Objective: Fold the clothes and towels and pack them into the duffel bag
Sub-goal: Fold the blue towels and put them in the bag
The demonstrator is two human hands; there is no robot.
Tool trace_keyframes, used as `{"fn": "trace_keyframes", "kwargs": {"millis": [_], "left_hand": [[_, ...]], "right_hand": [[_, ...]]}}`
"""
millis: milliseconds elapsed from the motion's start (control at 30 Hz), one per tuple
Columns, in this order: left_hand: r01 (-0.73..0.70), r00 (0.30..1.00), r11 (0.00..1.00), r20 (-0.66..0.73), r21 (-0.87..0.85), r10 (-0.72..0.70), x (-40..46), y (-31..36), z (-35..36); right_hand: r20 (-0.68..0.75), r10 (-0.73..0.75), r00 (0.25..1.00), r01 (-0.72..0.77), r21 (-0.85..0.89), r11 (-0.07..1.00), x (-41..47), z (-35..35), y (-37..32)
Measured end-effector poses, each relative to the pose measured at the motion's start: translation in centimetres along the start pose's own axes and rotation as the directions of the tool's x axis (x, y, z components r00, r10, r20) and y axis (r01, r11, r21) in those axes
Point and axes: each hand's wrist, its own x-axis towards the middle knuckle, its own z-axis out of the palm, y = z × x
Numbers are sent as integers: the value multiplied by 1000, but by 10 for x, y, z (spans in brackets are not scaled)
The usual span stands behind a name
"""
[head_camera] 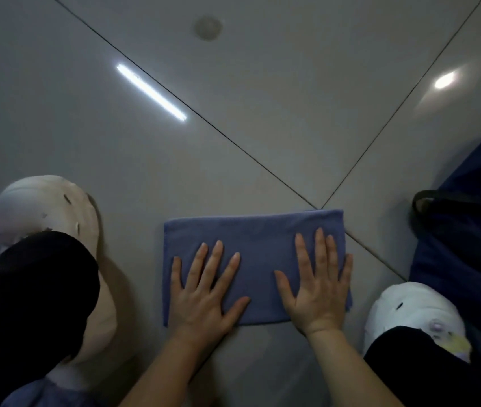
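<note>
Ahead: bare tiled floor (233, 113) beyond the folded blue towel (251, 239), open for reaching.
Left: cream slipper (54, 207) and black-trousered knee (33, 289) close that side.
Right: white slipper (409, 306) near the towel's edge; dark blue bag (474, 230), probably the duffel, just behind it.

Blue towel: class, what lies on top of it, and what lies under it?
Both hands, left hand and right hand, press flat on the folded blue towel. Tiled floor surrounds it; directly beneath is covered.
</note>
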Motion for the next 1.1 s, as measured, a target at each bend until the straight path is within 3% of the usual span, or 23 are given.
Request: {"fn": "trace_keyframes", "kwargs": {"millis": [167,267,333,367,433,467,567,633,700,833,933,1000,1100], "left_hand": [[-52,998,995,-29,-88,49,40,-10,-9],[-109,991,977,-90,-181,94,91,-31,-25],[44,981,963,-171,-267,-92,111,-40,-40],[205,945,918,-174,-338,-276,116,-42,-49],[504,784,721,-97,-476,-613,120,-46,-56],[595,703,624,-48,-507,-710,121,-48,-57],[733,534,365,153,-574,-831,125,-54,-54],[782,485,238,323,-576,-812,131,-59,-53],[792,533,261,418,-552,-735,136,-59,-60],[729,644,350,415,-588,-643,139,-59,-82],[699,704,384,487,-603,-517,143,-59,-104],[659,743,322,523,-679,-418,148,-53,-122],[589,794,146,536,-795,-286,158,-30,-143]], "right_hand": [[-50,60,997,-59,29,998,22,-3,-6],[-184,87,979,-72,88,994,60,-17,-20],[-247,39,968,-16,94,995,85,-27,-35],[-244,24,970,1,100,995,96,-29,-42],[-193,23,981,-2,107,994,111,-23,-57],[-157,26,987,-12,94,996,113,-17,-62],[-124,29,992,-25,32,999,115,-3,-64],[-138,38,990,-33,35,999,115,-2,-63],[-155,42,987,-38,29,999,116,-2,-63],[-116,33,993,-32,7,999,116,-4,-66],[-101,23,995,-23,1,1000,118,-6,-64],[-33,-17,999,19,42,999,125,-15,-65],[-23,53,998,-44,303,952,137,-31,-65]]}}
